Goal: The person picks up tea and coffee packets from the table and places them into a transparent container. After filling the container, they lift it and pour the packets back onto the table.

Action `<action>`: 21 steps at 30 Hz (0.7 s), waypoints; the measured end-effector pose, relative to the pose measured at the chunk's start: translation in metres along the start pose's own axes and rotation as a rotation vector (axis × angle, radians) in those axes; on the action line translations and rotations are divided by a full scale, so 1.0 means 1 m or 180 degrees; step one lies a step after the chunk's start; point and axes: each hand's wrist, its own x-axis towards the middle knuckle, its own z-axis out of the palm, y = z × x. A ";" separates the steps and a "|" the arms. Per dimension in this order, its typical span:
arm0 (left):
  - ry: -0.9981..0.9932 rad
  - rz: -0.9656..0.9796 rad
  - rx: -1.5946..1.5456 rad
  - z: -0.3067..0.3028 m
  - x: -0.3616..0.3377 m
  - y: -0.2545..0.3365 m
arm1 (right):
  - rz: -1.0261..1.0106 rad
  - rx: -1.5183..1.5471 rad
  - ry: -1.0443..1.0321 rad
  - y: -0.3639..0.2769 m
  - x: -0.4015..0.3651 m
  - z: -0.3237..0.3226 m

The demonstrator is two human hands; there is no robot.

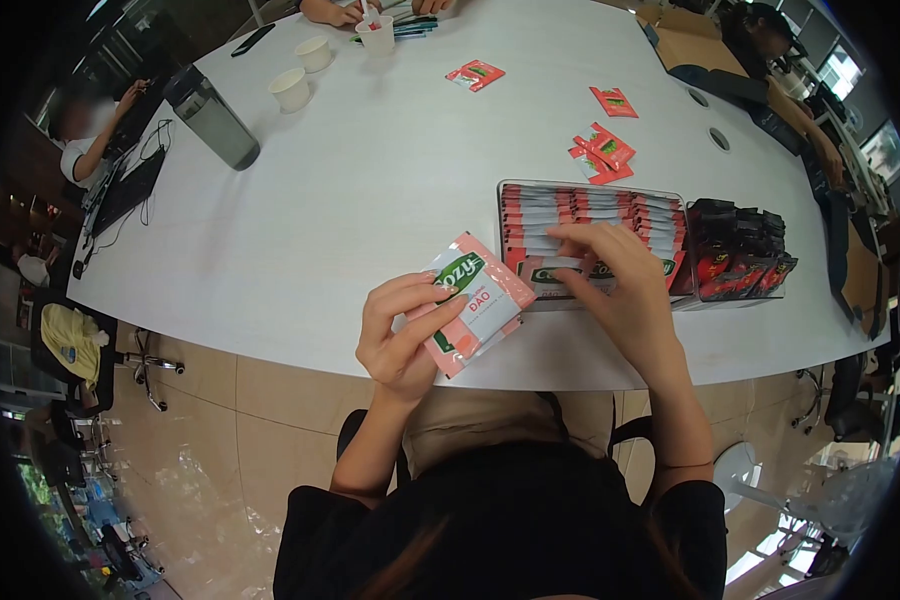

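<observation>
A small stack of pink-and-white Cozy sachets point(488, 298) is gripped in my left hand point(395, 335), tilted, with its printed face up. Just to the right, my right hand point(628, 285) hovers at the near side of a clear organizer box point(570, 184), thumb and fingers parted with a gap between them. Rows of pink sachets point(595, 212) stand packed inside that box. Behind the fingers, the Cozy print of the front sachets shows through the box wall. Black-and-red packets point(735, 262) fill the compartment on the right.
Loose red sachets point(608, 148) lie beyond the box, another pair point(476, 75) farther off. A grey bottle point(215, 120), paper cups point(290, 90) and a phone point(253, 40) are at the left. Another person's hands point(345, 12) rest at the far edge; open cardboard point(695, 40) stands back right.
</observation>
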 end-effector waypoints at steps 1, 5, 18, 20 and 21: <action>-0.0038 -0.0006 0.0003 0.000 0.000 0.000 | 0.0132 0.0037 -0.0120 -0.001 0.001 -0.001; -0.0213 0.0054 -0.0039 0.000 -0.001 0.001 | 0.0120 0.0188 -0.0265 0.001 0.004 0.010; -0.0299 0.0498 -0.0203 -0.005 -0.001 0.006 | 0.0759 0.1618 -0.0668 -0.042 0.008 0.007; -0.0344 0.0512 -0.0040 -0.007 0.002 0.007 | 0.0606 0.2001 -0.0623 -0.039 0.004 0.014; -0.0404 0.0492 0.0107 -0.008 0.002 0.008 | 0.0719 0.2081 -0.0607 -0.039 0.004 0.011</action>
